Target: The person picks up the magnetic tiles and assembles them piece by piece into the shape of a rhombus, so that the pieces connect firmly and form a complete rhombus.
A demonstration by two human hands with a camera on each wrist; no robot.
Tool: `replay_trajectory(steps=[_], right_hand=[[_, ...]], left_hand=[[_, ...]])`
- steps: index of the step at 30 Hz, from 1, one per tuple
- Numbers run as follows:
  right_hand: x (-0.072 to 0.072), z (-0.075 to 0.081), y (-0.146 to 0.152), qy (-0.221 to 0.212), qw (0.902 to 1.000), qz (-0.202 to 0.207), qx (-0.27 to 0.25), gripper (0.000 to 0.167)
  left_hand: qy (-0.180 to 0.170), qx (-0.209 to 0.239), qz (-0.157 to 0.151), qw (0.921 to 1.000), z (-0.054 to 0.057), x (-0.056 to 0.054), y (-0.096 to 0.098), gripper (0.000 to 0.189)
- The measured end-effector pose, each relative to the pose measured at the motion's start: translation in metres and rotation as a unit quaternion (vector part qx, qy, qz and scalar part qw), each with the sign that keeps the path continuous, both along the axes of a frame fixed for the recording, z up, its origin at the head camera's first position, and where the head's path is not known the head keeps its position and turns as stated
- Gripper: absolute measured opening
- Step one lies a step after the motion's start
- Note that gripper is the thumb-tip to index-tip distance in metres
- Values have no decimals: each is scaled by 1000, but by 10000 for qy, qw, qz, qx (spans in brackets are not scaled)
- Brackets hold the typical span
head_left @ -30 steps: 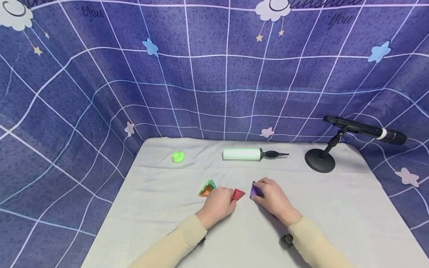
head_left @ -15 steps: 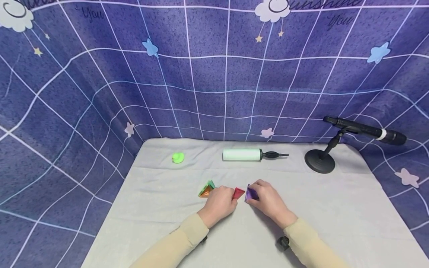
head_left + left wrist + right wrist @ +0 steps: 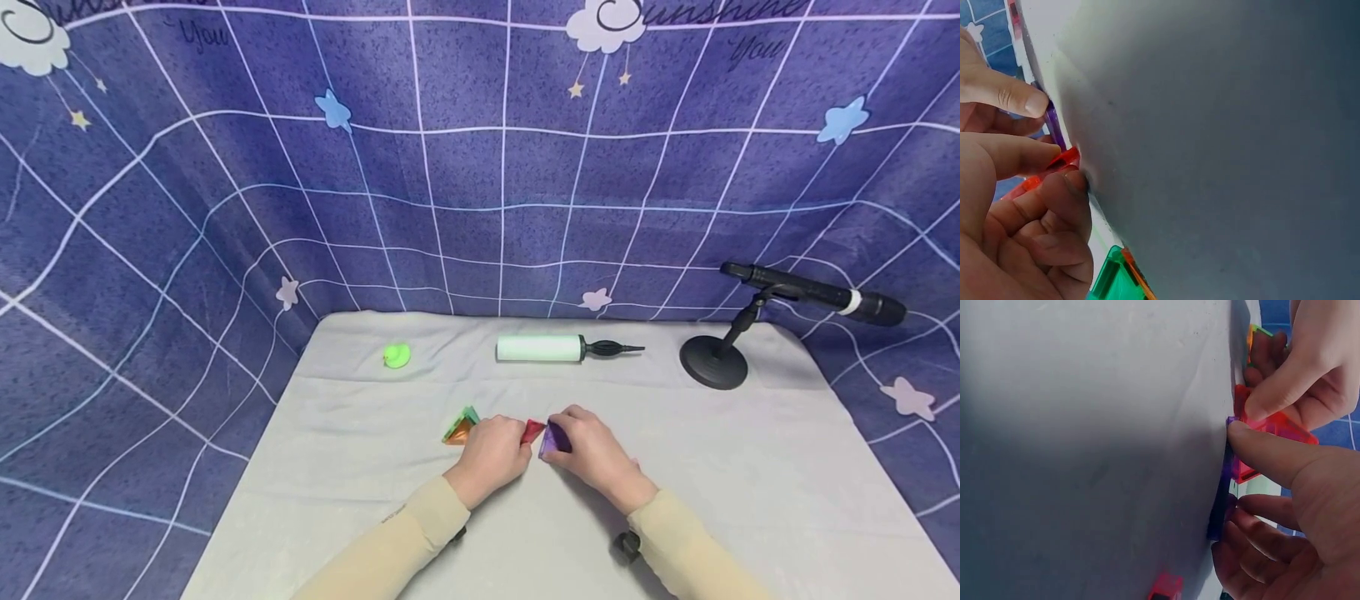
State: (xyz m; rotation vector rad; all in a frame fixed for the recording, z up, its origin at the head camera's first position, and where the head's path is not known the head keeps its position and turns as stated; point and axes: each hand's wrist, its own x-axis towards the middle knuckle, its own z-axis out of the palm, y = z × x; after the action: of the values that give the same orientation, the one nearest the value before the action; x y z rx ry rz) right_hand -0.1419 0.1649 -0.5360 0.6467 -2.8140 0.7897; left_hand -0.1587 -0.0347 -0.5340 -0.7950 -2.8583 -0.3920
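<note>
My left hand point(image 3: 491, 457) pinches a red translucent magnetic tile point(image 3: 532, 431) between thumb and fingers. In my right hand point(image 3: 596, 457) is a purple translucent magnetic tile point(image 3: 555, 443), triangular and held by its edges. The purple tile sits right at the tip of the red one; in the right wrist view its dark edge point(image 3: 1220, 494) overlaps the red piece point(image 3: 1285, 428). Just left of my left hand, an orange tile point(image 3: 458, 432) and a green tile point(image 3: 470, 414) lean together. Fingers hide much of the red and purple tiles.
A green toy duck point(image 3: 397, 356) stands at the back left. A hand pump point(image 3: 538, 348) lies along the back, with a black microphone on a stand point(image 3: 714, 363) to its right. Beside my right wrist lies a pink-red piece point(image 3: 1167, 585). A purple curtain point(image 3: 465, 167) hangs behind the table.
My right hand has slid left with the purple tile, closing the gap to the red tile. The left hand has hardly moved. Part of the pink-red piece now shows beside my right wrist.
</note>
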Motion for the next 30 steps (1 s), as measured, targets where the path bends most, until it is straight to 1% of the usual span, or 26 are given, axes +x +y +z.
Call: replay_trajectory(steps=[7, 10, 14, 22, 30], right_hand=[[0, 0, -6, 33, 9999, 65, -86, 59], [0, 0, -8, 93, 9998, 111, -151, 60], [-1, -1, -11, 151, 9997, 135, -127, 57], [-2, 0, -16, -44, 10000, -49, -18, 56], [-3, -1, -16, -9, 10000, 9, -63, 54]], left_hand=[[-114, -20, 10, 9999, 2, -1, 2, 35], [-102, -5, -1, 9999, 1, -1, 3, 35], [-51, -26, -28, 10000, 1, -1, 3, 30], [-144, -63, 10, 9999, 1, -2, 4, 27], [-71, -73, -55, 9999, -2, -1, 3, 24]])
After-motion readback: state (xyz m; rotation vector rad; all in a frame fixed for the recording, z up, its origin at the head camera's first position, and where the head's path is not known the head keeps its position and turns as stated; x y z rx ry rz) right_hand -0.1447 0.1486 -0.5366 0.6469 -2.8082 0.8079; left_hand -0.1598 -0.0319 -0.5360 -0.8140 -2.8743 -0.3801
